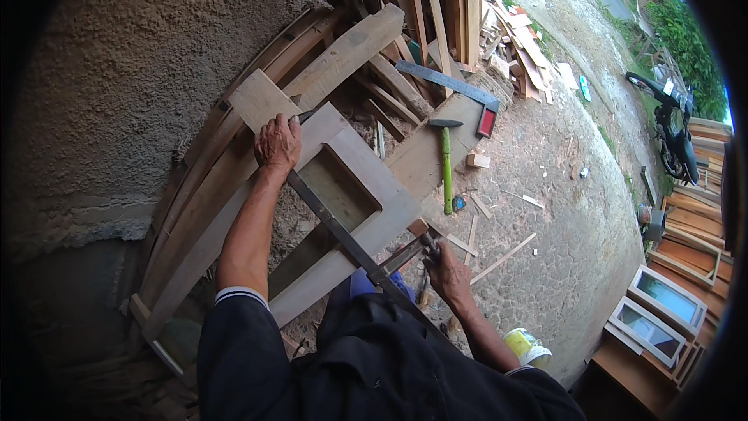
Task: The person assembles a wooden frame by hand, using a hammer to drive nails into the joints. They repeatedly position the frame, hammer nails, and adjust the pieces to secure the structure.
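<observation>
wooden frame (354,187): pale rectangular frame with an open middle, lying tilted on a stack of long planks (202,187) beside the rough plaster wall (132,70); near corner reaches the person's lap
metal bar (343,238): long dark flat bar laid diagonally across the frame, from its far left corner to its near edge
left hand (278,143): arm stretched out, palm down, fingers curled over the far left corner of the frame, on the bar's upper end; pressing, not wide
right hand (446,265): closed around a small dark tool at the frame's near right corner, close to the bar's lower end; tool type cannot tell
hammer (446,160): green handle, dark head, lying on a wide plank just right of the frame; untouched
square ruler (452,86): grey blade with red stock, resting on timber beyond the hammer
offcuts (475,226): thin wood strips scattered on the dirt ground right of the planks
yellow tub (527,345): small container on the ground by the right elbow
window sashes (654,312): two glazed frames at the right edge
motorbike (674,129): parked far right
</observation>
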The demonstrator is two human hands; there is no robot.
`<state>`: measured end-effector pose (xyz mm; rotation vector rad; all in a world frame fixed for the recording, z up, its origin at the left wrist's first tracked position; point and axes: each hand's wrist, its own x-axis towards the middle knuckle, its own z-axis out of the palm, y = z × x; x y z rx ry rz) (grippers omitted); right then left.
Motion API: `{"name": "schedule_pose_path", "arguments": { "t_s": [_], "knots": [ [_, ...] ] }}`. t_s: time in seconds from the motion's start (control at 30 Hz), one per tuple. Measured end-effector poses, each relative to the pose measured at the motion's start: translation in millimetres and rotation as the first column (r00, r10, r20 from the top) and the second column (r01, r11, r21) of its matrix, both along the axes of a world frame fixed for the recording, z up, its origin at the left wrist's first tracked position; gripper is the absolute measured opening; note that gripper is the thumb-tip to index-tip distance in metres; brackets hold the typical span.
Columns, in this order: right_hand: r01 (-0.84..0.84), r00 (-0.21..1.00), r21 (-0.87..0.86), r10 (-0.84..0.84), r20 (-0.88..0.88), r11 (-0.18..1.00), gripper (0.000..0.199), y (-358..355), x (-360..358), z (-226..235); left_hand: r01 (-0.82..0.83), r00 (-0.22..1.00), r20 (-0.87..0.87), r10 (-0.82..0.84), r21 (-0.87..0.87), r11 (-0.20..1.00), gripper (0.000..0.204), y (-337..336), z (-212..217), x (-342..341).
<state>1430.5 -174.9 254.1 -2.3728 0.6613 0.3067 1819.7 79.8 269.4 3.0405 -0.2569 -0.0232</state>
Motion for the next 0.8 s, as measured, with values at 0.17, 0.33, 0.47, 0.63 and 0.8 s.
{"name": "schedule_pose_path", "arguments": {
  "t_s": [0.17, 0.33, 0.47, 0.63, 0.8],
  "knots": [
    [0.003, 0.988, 0.095, 0.012, -0.156, 0.995, 0.022, -8.0, 13.2, -14.4, 0.006, 0.999, 0.034, -0.006, -0.001, 1.0, 0.041, 3.1, -9.2, 3.8],
    [0.304, 0.861, 0.849, 0.257, -0.439, 0.431, 0.015, -57.1, 29.3, -13.6, 0.012, 1.0, 0.012, -0.012, -0.01, 1.0, 0.041, 1.5, -4.1, 1.8],
    [-0.067, 0.988, 0.332, 0.108, -0.106, 0.941, 0.019, -25.7, 12.9, -2.6, -0.002, 0.999, 0.033, 0.002, 0.012, 1.0, 0.041, 0.2, 2.6, -1.8],
    [0.046, 0.998, -0.109, -0.049, -0.027, 0.993, 0.031, 4.9, 0.0, -10.2, 0.012, 1.0, 0.014, -0.013, 0.016, 1.0, 0.041, 3.6, -6.5, -2.0],
    [0.157, 0.919, 0.749, 0.181, -0.349, 0.644, 0.021, -44.8, 21.5, -13.9, 0.021, 0.999, 0.034, -0.021, -0.003, 1.0, 0.04, 2.6, -8.0, 2.5]
  ]
}}
